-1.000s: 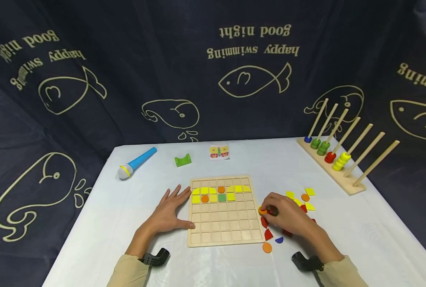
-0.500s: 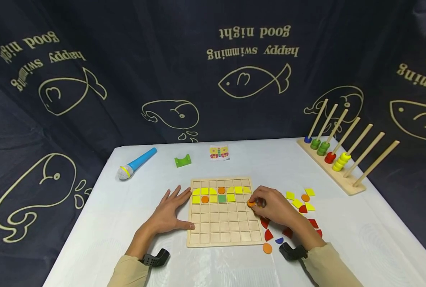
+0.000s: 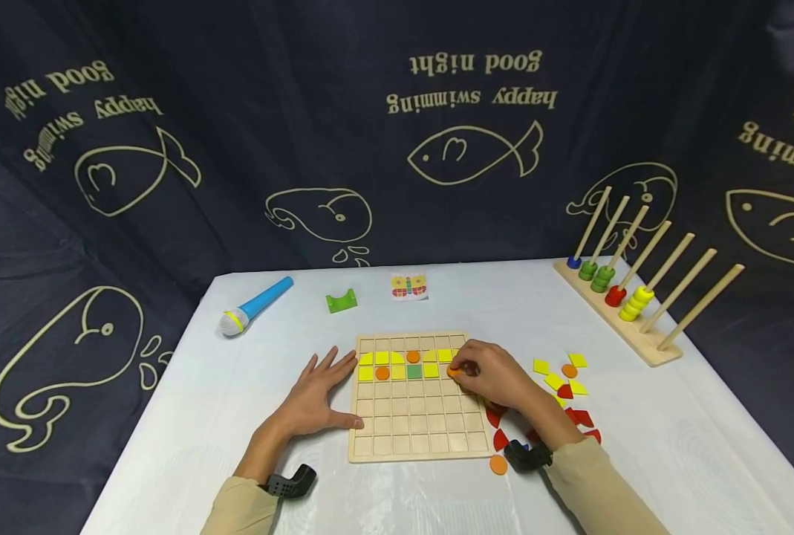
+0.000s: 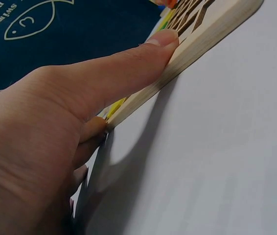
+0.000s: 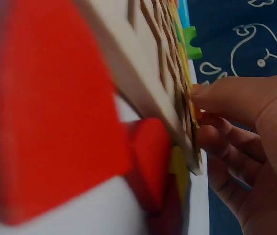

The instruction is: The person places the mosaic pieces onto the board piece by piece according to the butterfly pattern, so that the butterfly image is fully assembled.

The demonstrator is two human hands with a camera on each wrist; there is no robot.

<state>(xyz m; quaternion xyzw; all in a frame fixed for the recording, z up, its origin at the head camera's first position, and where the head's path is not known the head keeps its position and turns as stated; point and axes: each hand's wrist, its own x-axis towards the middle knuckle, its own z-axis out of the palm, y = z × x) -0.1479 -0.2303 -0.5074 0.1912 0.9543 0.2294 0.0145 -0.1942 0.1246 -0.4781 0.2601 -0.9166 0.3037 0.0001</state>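
Observation:
A wooden grid board [image 3: 410, 423] lies on the table with yellow pieces [image 3: 382, 357], orange discs and one green square [image 3: 414, 371] in its upper rows. My left hand [image 3: 316, 395] rests at the board's left edge, fingers spread; in the left wrist view its thumb [image 4: 124, 68] lies over the board's edge. My right hand [image 3: 497, 371] pinches an orange disc [image 3: 453, 371] at the second filled row, just right of a yellow square. In the right wrist view the fingertips hold that disc [image 5: 196, 105] at the board's surface.
Loose red [image 3: 500, 440], yellow [image 3: 540, 365] and orange [image 3: 498, 465] pieces lie right of the board. Behind it are a butterfly card [image 3: 408, 287], a green block [image 3: 341, 300] and a toy microphone [image 3: 258, 305]. A peg stand [image 3: 613, 316] is at the back right.
My right hand has moved left from beside the board to over its right part, carrying the orange disc. My left hand has stayed in place.

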